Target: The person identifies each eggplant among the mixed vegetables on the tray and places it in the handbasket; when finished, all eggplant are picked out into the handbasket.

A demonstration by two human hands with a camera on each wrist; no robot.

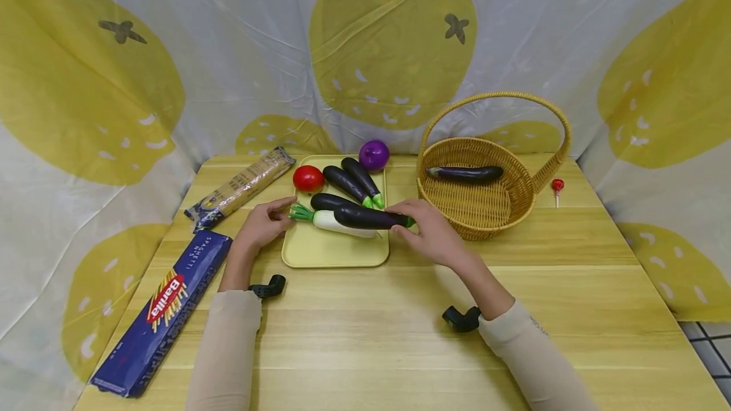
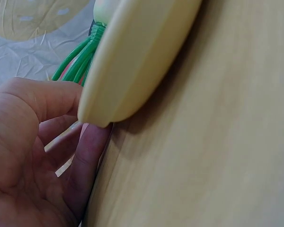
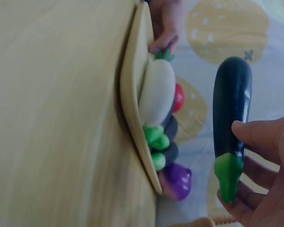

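My right hand (image 1: 429,231) holds a dark eggplant (image 1: 365,216) near its green stem end. In the right wrist view that eggplant (image 3: 231,109) is raised off the tray, thumb on one side and fingers on the other. My left hand (image 1: 264,226) pinches the left rim of a pale yellow tray (image 1: 334,255); the left wrist view has the thumb and fingers at the tray's edge (image 2: 132,71). On the tray lie a white radish (image 1: 327,221) with green leaves, three more eggplants (image 1: 345,184) and a red tomato (image 1: 308,179). A purple onion (image 1: 374,155) sits at its back right corner.
Right of the tray stands a wicker basket (image 1: 516,211) with a tall handle, an eggplant (image 1: 468,174) inside. A red lollipop (image 1: 558,185) lies farther right. On the left are a blue spaghetti box (image 1: 165,313) and a clear noodle pack (image 1: 242,187). A patterned cloth hangs behind.
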